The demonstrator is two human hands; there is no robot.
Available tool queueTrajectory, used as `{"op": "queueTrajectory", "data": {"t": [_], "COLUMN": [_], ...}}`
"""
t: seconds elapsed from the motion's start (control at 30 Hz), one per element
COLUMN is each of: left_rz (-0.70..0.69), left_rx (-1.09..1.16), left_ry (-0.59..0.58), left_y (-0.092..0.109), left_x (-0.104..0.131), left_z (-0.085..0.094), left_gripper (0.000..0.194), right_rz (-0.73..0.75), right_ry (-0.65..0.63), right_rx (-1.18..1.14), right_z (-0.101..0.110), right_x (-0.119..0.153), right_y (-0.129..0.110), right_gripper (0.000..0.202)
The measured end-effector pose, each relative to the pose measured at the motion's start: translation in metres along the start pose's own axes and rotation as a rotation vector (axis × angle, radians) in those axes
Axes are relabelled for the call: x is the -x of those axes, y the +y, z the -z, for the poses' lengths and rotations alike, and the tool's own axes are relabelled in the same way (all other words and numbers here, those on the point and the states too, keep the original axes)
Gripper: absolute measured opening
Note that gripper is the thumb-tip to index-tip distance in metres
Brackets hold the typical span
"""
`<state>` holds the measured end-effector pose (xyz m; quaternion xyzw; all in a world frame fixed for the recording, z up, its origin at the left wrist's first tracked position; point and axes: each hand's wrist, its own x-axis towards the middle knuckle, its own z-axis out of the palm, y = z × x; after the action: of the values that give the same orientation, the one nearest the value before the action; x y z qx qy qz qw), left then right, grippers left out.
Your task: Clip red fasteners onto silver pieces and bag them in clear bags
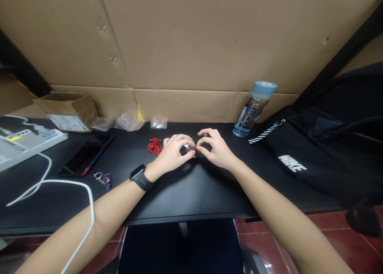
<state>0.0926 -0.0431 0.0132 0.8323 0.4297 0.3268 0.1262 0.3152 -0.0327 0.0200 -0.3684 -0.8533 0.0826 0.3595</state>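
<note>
My left hand [176,151], a black watch on its wrist, is closed in a pinch on a small shiny metal piece [188,146], perhaps a ring. Fingers hide most of that piece. Facing it, my right hand [216,148] pinches a short bit of red cord [195,148] between thumb and forefinger, right against the metal. Both hands are just above the black table [185,194]. A small pile of red cords [154,146] lies to the left of my left hand, partly behind it.
At left are a keychain [107,181], a phone [86,154] with a pen [98,156], a power strip [30,144], a white cable [89,198] and a cardboard box [67,108]. Plastic bags [130,120] lie behind. A bottle [253,110] and a black bag [311,158] stand right.
</note>
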Motion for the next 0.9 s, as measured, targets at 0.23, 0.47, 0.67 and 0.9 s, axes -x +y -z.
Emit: {"op": "queueTrajectory", "data": {"t": [0.23,0.47,0.67,0.9], "left_rz": [-0.028,-0.006,-0.014,-0.002], "left_rx": [-0.077,-0.237,-0.273,-0.204], "left_ry": [-0.048,0.047,-0.031,0.004], "left_y": [-0.009,-0.018,-0.025,-0.031], "left_x": [-0.001,-0.006,-0.015,-0.019], "left_z": [-0.008,-0.011,-0.015,-0.013], "left_gripper": [0.013,0.029,0.029,0.022], "right_rz": [-0.003,-0.032,-0.05,-0.018], "right_ry": [-0.136,-0.228,-0.239,-0.263], "right_rx": [0.033,0.131,0.156,0.14], "right_z": [0.003,0.007,0.008,0.003], "right_x": [0.001,0.002,0.002,0.003], "right_y": [0.0,0.007,0.009,0.014], "right_gripper": [0.006,0.006,0.003,0.004]}}
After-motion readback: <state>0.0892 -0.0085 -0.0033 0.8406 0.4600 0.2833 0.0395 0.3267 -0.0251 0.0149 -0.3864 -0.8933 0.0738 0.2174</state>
